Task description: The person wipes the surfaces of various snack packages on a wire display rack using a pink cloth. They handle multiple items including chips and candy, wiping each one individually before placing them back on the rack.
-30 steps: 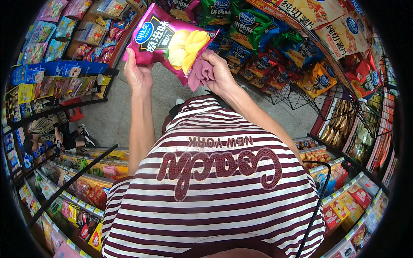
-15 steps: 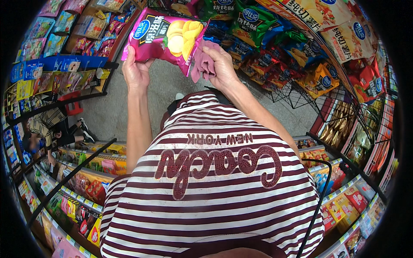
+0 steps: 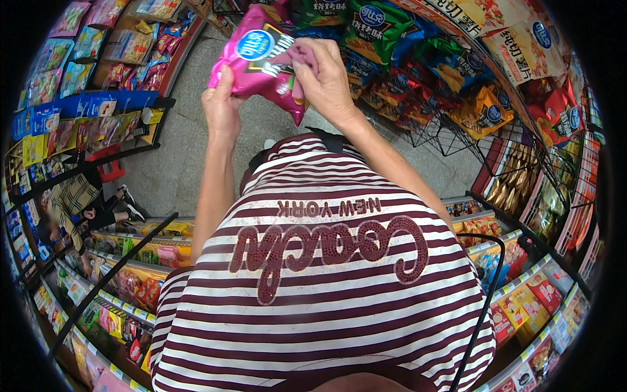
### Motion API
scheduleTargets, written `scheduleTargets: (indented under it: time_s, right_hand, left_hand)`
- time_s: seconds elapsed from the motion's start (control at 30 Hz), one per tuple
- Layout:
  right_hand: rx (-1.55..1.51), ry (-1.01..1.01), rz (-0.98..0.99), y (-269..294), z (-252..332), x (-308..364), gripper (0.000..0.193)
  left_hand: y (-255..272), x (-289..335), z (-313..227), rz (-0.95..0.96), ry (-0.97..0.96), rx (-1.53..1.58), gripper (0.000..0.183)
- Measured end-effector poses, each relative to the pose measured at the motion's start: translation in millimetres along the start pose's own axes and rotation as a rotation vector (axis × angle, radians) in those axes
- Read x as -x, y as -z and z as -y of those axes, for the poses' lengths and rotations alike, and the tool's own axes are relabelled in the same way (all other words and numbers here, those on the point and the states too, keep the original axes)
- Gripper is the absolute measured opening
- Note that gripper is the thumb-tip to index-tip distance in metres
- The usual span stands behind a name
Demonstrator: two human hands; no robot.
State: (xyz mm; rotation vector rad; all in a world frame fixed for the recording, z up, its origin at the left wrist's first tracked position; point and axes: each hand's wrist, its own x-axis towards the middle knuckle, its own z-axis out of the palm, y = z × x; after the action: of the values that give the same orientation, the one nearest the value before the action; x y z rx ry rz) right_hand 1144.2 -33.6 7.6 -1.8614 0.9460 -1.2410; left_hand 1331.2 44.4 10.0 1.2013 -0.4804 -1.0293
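A shiny pink bag of potato chips is held up in front of me, tilted, at the top of the view. My left hand grips its lower left corner, thumb on the front and fingers behind. My right hand is closed round a dusty-pink cloth and presses it against the front of the bag. Cloth and hand cover the bag's right part, including most of its chip picture.
Green chip bags, red ones and an orange bag fill a black wire rack at right. Packaged snacks line the left shelves. A person crouches at lower left near a red stool. Grey floor lies between.
My right hand has moved left and up with the cloth, from the bag's right edge onto its front. The bag has tilted, and my left hand has shifted slightly right.
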Motion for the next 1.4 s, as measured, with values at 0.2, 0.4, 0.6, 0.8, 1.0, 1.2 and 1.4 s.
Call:
scheduleTargets:
  time_s: [0.2,0.4,0.6,0.8,1.0,1.2,1.4]
  right_hand:
    - [0.151,0.049,-0.005,1.1,7.5,-15.5,0.03]
    - [0.166,0.27,0.245,-15.1,34.1,10.0,0.031]
    - [0.161,0.119,0.259,-1.8,-8.8,21.3,0.032]
    - [-0.616,-0.872,0.006,23.1,-51.1,20.7,0.03]
    - [-1.019,-1.107,-0.094,16.4,-42.8,9.9,0.023]
    - [-0.831,-0.956,0.143,10.3,-41.7,25.0,0.015]
    - [-0.759,-0.949,-0.061,47.0,-52.7,34.7,0.028]
  left_hand:
    - [-15.5,6.3,16.9,0.097,-0.09,-0.28,0.034]
    - [-7.2,-5.0,22.0,0.061,-0.055,-0.199,0.035]
    - [-1.5,0.6,4.0,-0.13,-0.083,-0.103,0.035]
    - [37.3,-10.1,-9.0,0.001,0.007,0.159,0.05]
    - [29.6,-8.5,8.2,0.12,0.095,0.357,0.051]
    - [12.6,-17.9,7.1,0.083,0.031,0.254,0.049]
    - [9.5,-10.6,0.1,0.015,-0.133,-0.4,0.037]
